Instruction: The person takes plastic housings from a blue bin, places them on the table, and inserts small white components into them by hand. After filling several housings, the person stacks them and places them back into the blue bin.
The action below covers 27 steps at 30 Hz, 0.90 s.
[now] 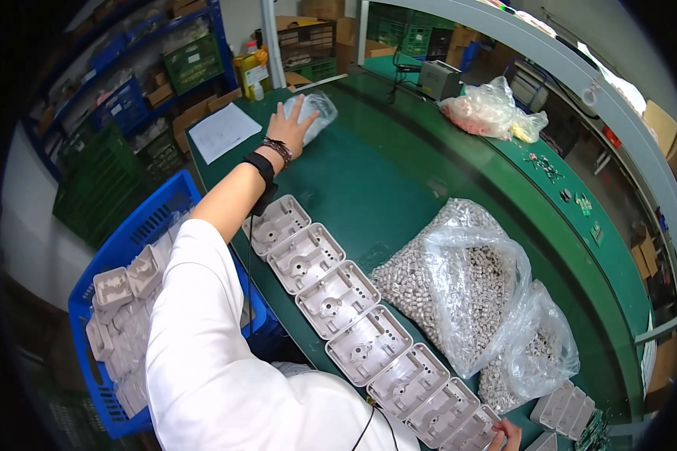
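My left hand (287, 129) is stretched to the far side of the green table, fingers spread, at the near side of a clear plastic bag (320, 120) with pale contents. Whether the fingertips touch the bag is hard to tell. At the lower right, my right hand (508, 434) has its fingers curled at the edge of the last grey plastic housing (477, 434); part of this hand is cut off by the frame. Several more open grey housings (338, 299) run in a slanting row along the table's near edge.
Large clear bags of small grey parts (466, 286) lie right of the row. A blue crate (90, 361) of grey housings stands at the left. A paper sheet (226, 132) lies at the far left corner. Beyond the green belt sit more bags (489, 109) and a grey box (438, 80).
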Tool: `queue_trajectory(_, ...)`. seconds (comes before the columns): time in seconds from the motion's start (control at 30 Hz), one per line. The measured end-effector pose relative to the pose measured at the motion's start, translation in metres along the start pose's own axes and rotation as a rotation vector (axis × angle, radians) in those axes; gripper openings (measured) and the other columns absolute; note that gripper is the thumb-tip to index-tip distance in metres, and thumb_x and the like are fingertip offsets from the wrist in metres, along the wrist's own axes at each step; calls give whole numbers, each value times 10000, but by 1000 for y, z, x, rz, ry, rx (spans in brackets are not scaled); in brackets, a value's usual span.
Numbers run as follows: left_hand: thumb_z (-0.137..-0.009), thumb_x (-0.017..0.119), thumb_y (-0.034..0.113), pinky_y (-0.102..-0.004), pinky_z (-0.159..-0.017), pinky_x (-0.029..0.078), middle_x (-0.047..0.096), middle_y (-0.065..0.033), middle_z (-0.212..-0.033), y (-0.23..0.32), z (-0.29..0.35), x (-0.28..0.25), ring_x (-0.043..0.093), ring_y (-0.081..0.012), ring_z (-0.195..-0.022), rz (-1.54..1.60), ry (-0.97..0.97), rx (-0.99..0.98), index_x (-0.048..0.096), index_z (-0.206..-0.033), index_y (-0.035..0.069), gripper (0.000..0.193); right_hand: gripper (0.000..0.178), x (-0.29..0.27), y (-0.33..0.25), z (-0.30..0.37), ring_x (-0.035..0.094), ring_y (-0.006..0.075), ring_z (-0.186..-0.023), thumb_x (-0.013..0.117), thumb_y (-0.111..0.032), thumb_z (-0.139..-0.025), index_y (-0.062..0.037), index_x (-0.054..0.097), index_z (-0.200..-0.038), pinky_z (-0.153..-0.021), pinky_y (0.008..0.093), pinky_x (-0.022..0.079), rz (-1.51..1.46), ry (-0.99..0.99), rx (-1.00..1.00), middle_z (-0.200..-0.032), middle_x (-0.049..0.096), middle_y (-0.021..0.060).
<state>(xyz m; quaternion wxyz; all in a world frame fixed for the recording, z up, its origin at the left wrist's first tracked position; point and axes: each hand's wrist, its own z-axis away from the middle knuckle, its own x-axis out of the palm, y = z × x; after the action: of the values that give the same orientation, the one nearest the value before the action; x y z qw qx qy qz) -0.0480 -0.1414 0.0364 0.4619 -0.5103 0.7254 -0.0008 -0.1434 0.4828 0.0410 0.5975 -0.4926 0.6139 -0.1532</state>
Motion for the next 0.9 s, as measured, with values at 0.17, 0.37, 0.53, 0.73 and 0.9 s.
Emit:
queue_trajectory(0.17,-711,684,211,-454,-928,388,200,-115,-1436,-63,55,-4,338,-338,-1249,123,-154,-183,400,-1314,328,678,192,6,-10,-6,557,216,-829,484,-87,-903,44,575,-1010,-786,310,440,55,-114,32,-891,575,129)
queue_trajectory(0.37,-712,700,279,-451,-943,365,253,-112,-1405,-186,195,-33,363,-322,-1215,-53,0,-569,433,-1290,300,637,216,4,-7,-9,560,235,-852,464,-106,-918,40,577,-1030,-801,325,444,154,-158,-87,-953,590,157)
queue_trajectory(0.53,-690,715,349,-461,-977,324,273,-153,-1390,-241,363,-69,332,-325,-1237,-380,-371,-1066,396,-1314,256,707,237,27,-41,-53,557,245,-858,459,-122,-925,37,552,-1075,-811,335,441,237,-315,-281,-955,591,160)
queue_trajectory(0.73,-718,587,596,-467,-1006,291,334,-220,-1349,-279,565,-129,311,-374,-1255,-412,-142,-1880,367,-1335,164,785,266,60,-82,-78,550,251,-889,453,-153,-932,35,531,-1104,-835,358,430,202,-552,-542,-968,582,157)
queue_trajectory(0.9,-719,580,603,-473,-1001,298,337,-187,-1364,-296,594,-101,330,-372,-1238,-31,-168,-1607,369,-1339,209,765,283,79,-96,-75,543,259,-918,441,-176,-938,36,531,-1102,-842,367,423,184,-655,-582,-989,574,159)
